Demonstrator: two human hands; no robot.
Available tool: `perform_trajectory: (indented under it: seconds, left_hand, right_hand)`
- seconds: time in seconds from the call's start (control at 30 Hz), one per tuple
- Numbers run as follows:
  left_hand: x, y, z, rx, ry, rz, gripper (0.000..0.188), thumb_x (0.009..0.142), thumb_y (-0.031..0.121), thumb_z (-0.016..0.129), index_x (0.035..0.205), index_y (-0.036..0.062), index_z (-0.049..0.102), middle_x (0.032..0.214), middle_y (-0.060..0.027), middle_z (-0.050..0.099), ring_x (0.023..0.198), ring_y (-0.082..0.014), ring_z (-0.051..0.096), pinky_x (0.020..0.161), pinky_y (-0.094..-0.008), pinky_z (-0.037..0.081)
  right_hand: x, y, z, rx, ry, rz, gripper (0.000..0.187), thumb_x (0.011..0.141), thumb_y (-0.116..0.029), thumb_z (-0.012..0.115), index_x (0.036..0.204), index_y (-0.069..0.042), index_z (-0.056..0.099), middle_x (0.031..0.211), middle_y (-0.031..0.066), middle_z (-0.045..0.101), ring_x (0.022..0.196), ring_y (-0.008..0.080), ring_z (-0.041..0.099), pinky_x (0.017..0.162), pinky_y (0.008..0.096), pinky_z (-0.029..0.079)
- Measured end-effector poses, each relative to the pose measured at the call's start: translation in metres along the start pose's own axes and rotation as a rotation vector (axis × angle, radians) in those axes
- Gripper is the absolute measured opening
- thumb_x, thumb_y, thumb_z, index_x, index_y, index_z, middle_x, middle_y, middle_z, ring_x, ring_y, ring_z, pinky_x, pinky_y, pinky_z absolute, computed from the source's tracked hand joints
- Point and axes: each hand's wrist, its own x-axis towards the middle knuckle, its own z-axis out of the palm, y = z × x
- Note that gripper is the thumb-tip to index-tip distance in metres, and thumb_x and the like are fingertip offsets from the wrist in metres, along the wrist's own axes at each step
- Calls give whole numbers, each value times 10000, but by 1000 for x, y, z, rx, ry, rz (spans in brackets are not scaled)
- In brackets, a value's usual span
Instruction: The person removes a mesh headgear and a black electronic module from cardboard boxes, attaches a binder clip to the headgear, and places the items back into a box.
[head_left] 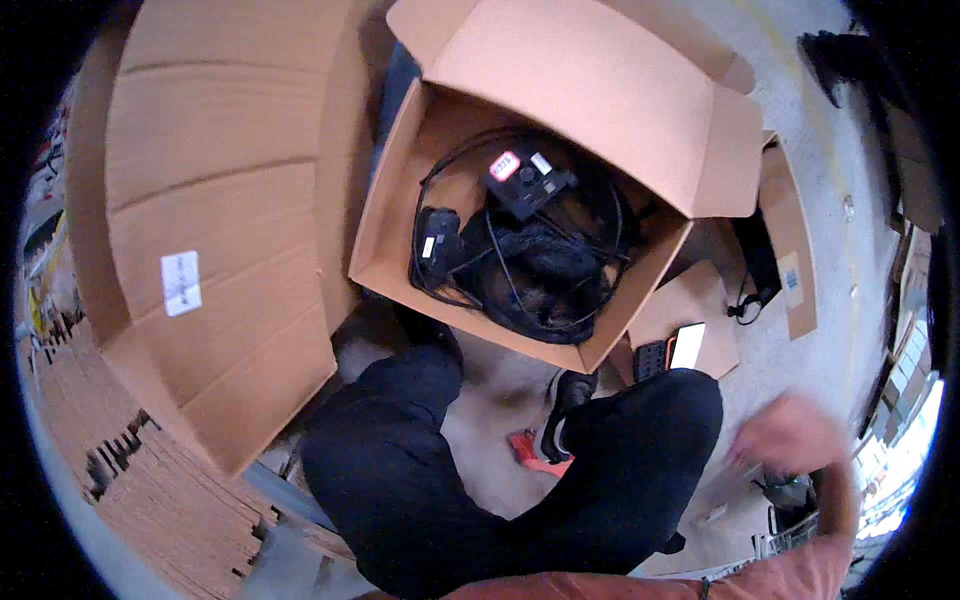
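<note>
My right hand [792, 436] hangs at the right, beyond my right knee, smeared by motion so that its fingers do not show clearly. Nothing can be made out in it. My left hand is out of the picture. In front of my knees stands an open cardboard box [395, 240] with its flaps folded out. Coiled black cables [500, 305] fill it, together with a black device [528, 185] bearing pink and white labels and a smaller black block [436, 240]. By my right knee a phone-like device with a white face [687, 346] lies beside a black keypad-like thing [650, 362].
A tall cardboard carton [225, 220] with a white label stands on the left. Stacked flat cardboard [170, 500] lies at the lower left. A red object [535, 455] is on the floor by my shoe. Another open carton [790, 240] stands at the right.
</note>
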Motion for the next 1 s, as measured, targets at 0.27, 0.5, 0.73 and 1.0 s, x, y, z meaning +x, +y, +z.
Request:
perform_trajectory:
  seconds: [0.27, 0.5, 0.73, 1.0]
  left_hand:
    - [0, 41, -65, 464, -439, 363, 386, 901, 343, 540, 1016, 12, 703, 873, -232, 698, 844, -384, 681, 754, -483, 535]
    - [-121, 84, -159, -629, 1269, 928, 31, 869, 63, 606, 875, 39, 625, 804, -95, 654, 785, -211, 655, 725, -313, 504]
    - [-62, 16, -331, -606, 2251, 215, 625, 882, 82, 665, 1436, 9, 384, 1468, -225, 338, 1377, -360, 344, 1133, -454, 311]
    - [-39, 45, -336, -883, 1991, 382, 715, 780, -151, 423, 1457, 77, 402, 1548, -236, 194, 1438, -388, 250, 1166, -456, 290]
  right_hand:
    - [168, -165, -130, -489, 1028, -795, 350, 848, -102, 634, 1197, -63, 629, 1121, 133, 650, 979, 261, 647, 821, 357, 535]
    - [174, -281, -82, -702, 1229, -1125, 394, 753, 27, 684, 1138, -52, 653, 1094, 149, 641, 1030, 351, 611, 878, 431, 509]
    - [180, -431, -104, -1048, 1151, -875, 278, 874, -251, 671, 1094, -80, 685, 1050, 121, 688, 1086, 295, 619, 1037, 462, 410]
    - [236, -498, -192, -857, 638, -478, 396, 943, -329, 605, 1179, -13, 638, 1025, 236, 695, 951, 396, 677, 835, 441, 542]
